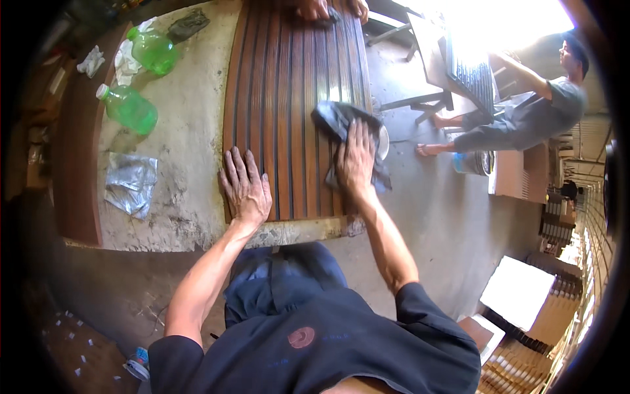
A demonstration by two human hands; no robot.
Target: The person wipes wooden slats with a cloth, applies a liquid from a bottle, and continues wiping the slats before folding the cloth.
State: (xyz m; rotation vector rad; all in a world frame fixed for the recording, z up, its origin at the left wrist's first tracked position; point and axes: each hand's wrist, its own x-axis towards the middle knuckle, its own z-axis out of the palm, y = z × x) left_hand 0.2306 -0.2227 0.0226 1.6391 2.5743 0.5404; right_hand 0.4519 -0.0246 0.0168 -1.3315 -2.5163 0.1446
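Note:
A brown slatted wood panel [289, 125] with dark grooves lies lengthwise in front of me on a pale, stained worktable [190, 131]. My left hand [247, 187] rests flat across the panel's near left edge, fingers spread, holding nothing. At the right edge, my right hand [356, 157] presses on a dark cloth [335, 118], its fingers stretched over the bunched fabric. Part of that cloth hangs past the panel's side, and its outline is blurred. Opposite me, another person's hand [314, 9] works with a small dark cloth [328, 20] on the panel's far end.
Left on the table are two green bottles [134, 110], crumpled white paper [126, 62], a dark rag [188, 25] and a clear plastic sheet [131, 184]. At right, a co-worker [538, 108] sits by another slatted panel [469, 72] near a bucket [474, 162]. A white board [517, 292] lies lower right.

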